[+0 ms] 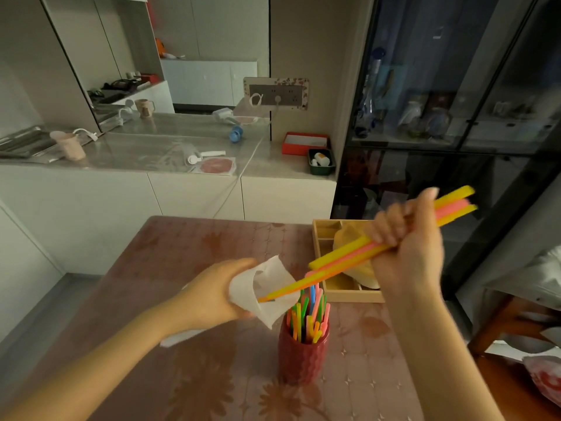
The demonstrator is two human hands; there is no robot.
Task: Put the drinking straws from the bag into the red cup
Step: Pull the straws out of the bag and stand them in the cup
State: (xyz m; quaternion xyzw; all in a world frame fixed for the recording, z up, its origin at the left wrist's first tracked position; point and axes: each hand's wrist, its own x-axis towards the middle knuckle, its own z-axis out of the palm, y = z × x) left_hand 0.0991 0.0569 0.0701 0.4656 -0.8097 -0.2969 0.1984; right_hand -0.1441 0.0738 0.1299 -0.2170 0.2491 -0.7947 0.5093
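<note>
My left hand (212,294) grips a white translucent bag (264,291) with its open mouth turned to the right, above the table. My right hand (406,253) grips a small bunch of yellow, pink and orange straws (343,258), held slanting with their upper ends up to the right. The lower tip of one orange straw still lies inside the bag's mouth. Below, a red textured cup (302,354) stands on the table, holding several coloured straws (308,314) upright.
The table (197,375) has a reddish floral cover. A wooden compartment tray (326,238) with a yellowish cloth sits at the back right, behind my right hand. A dark glass cabinet (455,101) stands to the right, a counter behind.
</note>
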